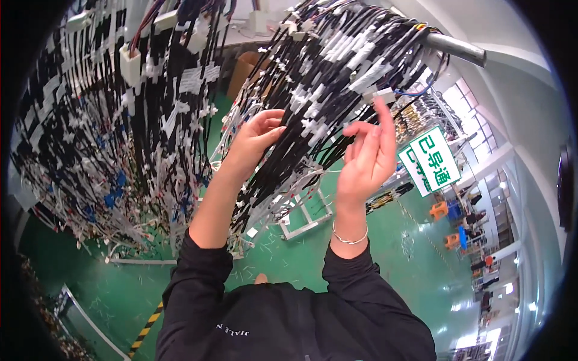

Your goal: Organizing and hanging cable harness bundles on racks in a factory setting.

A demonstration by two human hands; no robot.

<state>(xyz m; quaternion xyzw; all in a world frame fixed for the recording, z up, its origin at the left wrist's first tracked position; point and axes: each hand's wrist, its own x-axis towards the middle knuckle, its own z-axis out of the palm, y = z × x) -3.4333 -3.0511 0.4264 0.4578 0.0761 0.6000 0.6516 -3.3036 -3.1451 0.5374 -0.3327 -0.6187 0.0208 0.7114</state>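
Note:
A thick bunch of black wire harnesses [301, 114], dotted with white tape tags and small connectors, hangs from a metal bar [454, 49] in front of me. My left hand [256, 144] is at the bunch's left edge, its fingers curled round some of the cables; the bunch partly hides the fingertips. On the right side my right hand [367, 159] is raised, holding nothing, with the index finger stretched upward and the other fingers loosely bent apart. That index fingertip is close to a white connector [384, 95] with blue and dark wires; whether they touch, I cannot tell.
Another dense curtain of harnesses [144, 138] hangs at the left. A green-and-white sign [430, 161] is right of my right hand. Beneath the bunch is a white metal frame [307, 222] on the green floor [289, 259]. Orange stools [438, 209] stand far right.

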